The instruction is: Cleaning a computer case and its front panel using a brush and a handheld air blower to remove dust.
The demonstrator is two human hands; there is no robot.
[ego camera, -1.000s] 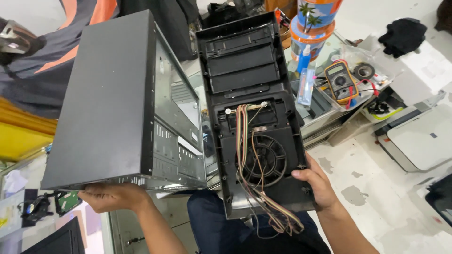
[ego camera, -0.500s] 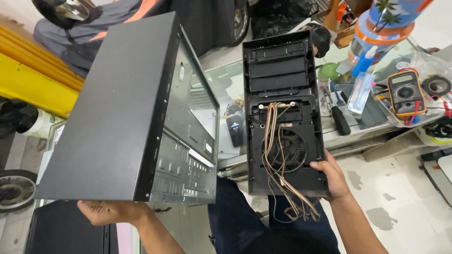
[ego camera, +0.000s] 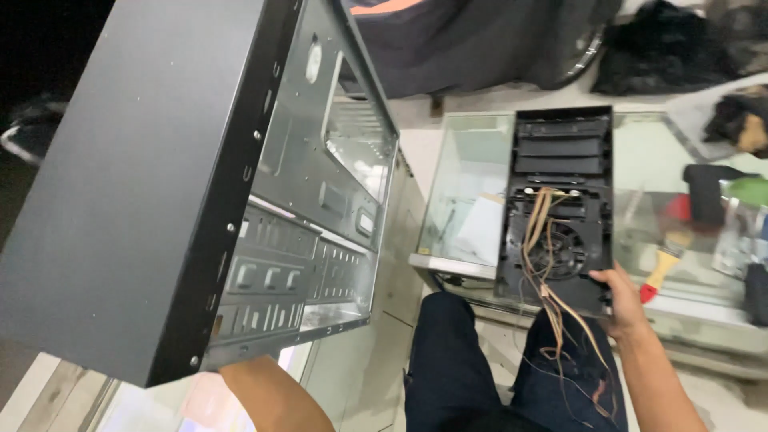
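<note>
repair workshop — gutted computer case | cluttered glass table | brush

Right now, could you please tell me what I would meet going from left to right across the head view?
Black computer case → glass table → black front panel with loose wires → right hand → red-handled brush.

No packages, labels, signs or screens discernible.

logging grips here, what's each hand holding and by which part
Right hand grips the black front panel at its lower right edge. The left forearm props the computer case from below; that hand is hidden.
</note>
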